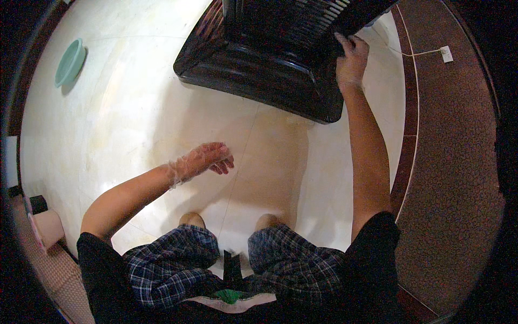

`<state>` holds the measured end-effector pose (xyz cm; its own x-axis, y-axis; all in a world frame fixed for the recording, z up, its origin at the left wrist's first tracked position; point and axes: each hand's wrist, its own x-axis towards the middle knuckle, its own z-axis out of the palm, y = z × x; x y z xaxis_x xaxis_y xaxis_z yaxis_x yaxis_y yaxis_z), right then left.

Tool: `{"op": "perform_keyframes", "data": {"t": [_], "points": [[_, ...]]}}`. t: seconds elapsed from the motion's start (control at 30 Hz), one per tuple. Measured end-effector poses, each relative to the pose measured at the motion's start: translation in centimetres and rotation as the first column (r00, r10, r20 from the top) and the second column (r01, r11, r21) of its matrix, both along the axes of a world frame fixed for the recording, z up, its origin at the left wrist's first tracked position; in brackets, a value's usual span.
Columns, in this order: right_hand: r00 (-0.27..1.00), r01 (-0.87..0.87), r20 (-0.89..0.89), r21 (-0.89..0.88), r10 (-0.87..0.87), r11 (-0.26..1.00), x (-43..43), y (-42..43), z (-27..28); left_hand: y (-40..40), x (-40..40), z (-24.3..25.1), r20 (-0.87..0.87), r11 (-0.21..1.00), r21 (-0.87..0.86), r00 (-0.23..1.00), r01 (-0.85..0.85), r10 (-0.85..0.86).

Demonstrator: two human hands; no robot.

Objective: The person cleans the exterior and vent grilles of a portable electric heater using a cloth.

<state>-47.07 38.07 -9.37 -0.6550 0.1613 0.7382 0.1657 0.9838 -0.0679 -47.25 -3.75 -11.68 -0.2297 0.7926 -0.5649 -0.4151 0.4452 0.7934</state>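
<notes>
At the top right, my right hand (353, 60) touches the right side of a dark, glossy piece of furniture (259, 77) with pale slats or stripes on its upper part; its exact kind is hard to tell. The fingertips meet its dark surface, and I cannot tell whether they grip anything. My left hand (214, 157) wears a thin clear plastic glove and hangs over the pale floor (194, 117), with its fingers slightly bent and nothing visible in it. Below the hands are my knees in plaid shorts (174, 259).
A light green plastic basin (69, 62) rests on the floor at the upper left. On the right, a patterned brown wall (457, 162) carries a white wall socket (446, 54) with a white cord (423, 52). A pinkish roll or container (47, 227) is at the lower left.
</notes>
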Motion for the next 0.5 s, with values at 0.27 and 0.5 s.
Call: {"op": "perform_keyframes", "data": {"t": [0.27, 0.5], "points": [[0.956, 0.07, 0.292, -0.096, -0.039, 0.993, -0.2, -0.5, -8.6, 1.1, 0.5, -0.4, 0.008, 1.0, 0.013, 1.0, 0.011, -0.011], [0.877, -0.013, 0.48, -0.037, 0.029, 0.999, -0.5, -3.9, -8.1, 1.1, 0.6, -0.8, -0.033, 0.997, 0.037, 0.997, 0.074, -0.073]]}}
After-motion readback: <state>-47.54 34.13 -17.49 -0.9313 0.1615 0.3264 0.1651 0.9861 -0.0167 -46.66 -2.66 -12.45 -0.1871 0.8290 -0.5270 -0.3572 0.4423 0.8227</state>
